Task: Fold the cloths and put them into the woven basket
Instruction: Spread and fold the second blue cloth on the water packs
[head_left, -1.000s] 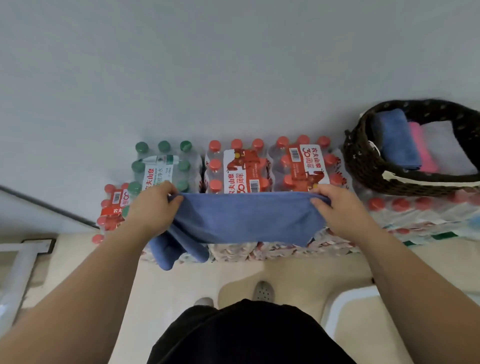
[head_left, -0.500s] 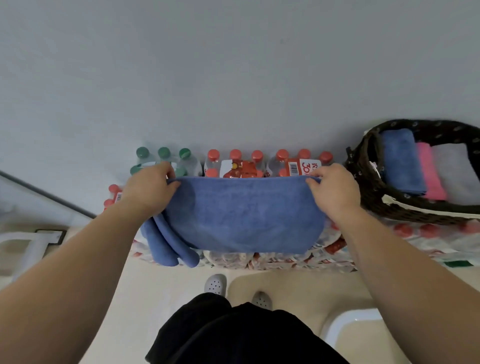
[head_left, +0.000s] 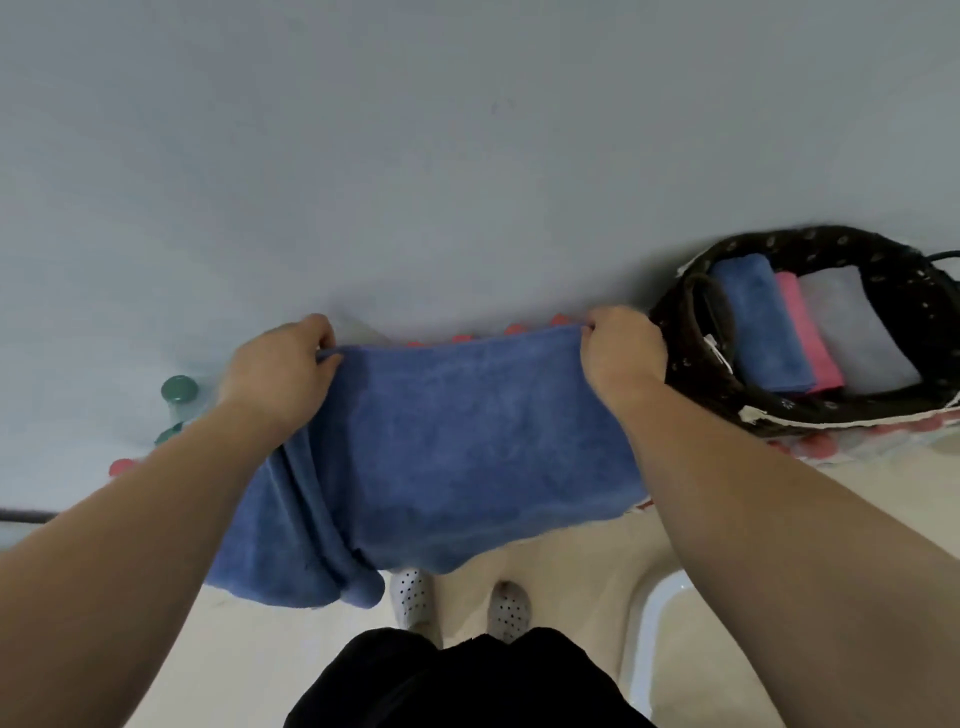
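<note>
Blue cloth (head_left: 457, 447) held up mid-air, stretched btwn both hands, w/ extra folds bunched at its left. Left hand (head_left: 275, 369) & right hand (head_left: 621, 353) fingers pinch its top corners. Looks soft, light, floppy; best gripped at corners/edges. Woven basket (head_left: 691, 374) far right, w/ folded cloths inside.

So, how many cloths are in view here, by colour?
Blue: 2, the held blue cloth and the folded blue cloth in the basket
Pink: 1, the pink cloth
Grey: 1, the grey cloth
Total: 4
</note>
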